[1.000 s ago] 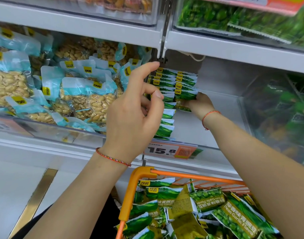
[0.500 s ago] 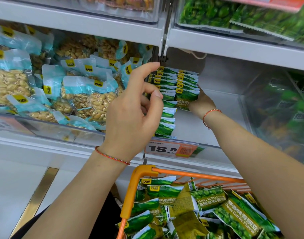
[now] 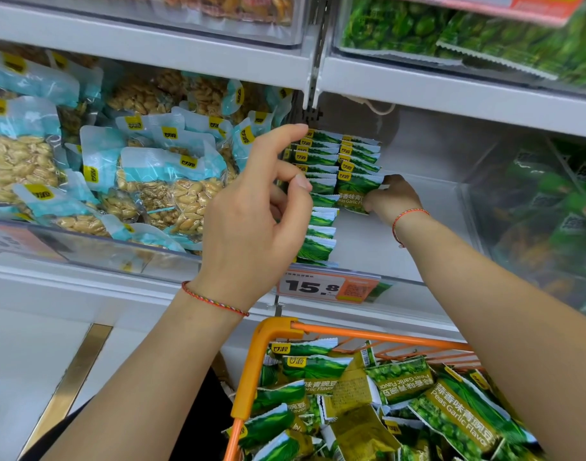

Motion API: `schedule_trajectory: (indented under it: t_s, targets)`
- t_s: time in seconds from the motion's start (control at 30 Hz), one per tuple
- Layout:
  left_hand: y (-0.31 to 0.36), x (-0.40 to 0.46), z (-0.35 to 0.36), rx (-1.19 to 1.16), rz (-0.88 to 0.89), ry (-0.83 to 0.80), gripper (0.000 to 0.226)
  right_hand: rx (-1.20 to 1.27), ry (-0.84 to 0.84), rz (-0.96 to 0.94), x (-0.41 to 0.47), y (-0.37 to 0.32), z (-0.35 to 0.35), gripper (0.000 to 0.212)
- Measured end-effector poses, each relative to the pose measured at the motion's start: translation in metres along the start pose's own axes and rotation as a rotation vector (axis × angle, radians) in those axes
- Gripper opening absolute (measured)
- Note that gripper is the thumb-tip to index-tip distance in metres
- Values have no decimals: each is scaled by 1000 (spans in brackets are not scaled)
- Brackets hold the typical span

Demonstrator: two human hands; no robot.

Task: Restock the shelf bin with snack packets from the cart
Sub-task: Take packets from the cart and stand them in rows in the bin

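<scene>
A light, crinkly green foil pea packet (image 3: 355, 194) is pinched at its side edge by the right hand (image 3: 389, 197) against the clear shelf bin's (image 3: 401, 277) left-wall rows (likely slippery), while the left hand (image 3: 251, 207), fingers loosely curled, holds nothing.

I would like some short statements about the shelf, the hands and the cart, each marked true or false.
1. The right hand grips a green pea packet inside the shelf bin. True.
2. The cart has a blue frame. False: it is orange.
3. The left hand holds a peanut packet. False: its fingers touch the row of green packets.
4. The price tag reads 15.8. True.
5. Green packets fill the cart. True.
</scene>
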State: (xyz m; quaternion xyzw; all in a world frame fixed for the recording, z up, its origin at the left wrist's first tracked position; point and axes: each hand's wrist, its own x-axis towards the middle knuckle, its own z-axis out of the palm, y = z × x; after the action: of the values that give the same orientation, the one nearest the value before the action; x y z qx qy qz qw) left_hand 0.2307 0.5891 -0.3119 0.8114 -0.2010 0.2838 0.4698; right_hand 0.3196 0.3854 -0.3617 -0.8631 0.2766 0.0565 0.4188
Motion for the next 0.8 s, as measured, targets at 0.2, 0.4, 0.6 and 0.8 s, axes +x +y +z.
schedule_trajectory:
  t_s: [0.2, 0.4, 0.6, 0.8]
  targets:
    - [-2, 0, 0, -2, 20, 5, 34, 80, 52, 27, -1, 0, -2, 54]
    - [1, -1, 1, 1, -3, -4, 32, 114, 94, 145, -23, -22, -26, 20]
    - [30, -19, -18, -64, -82, -247, 17, 54, 134, -241, -81, -10, -52, 31]
    - [52, -63, -43, 210, -206, -300, 30, 196, 132, -509, -179, 17, -63, 44]
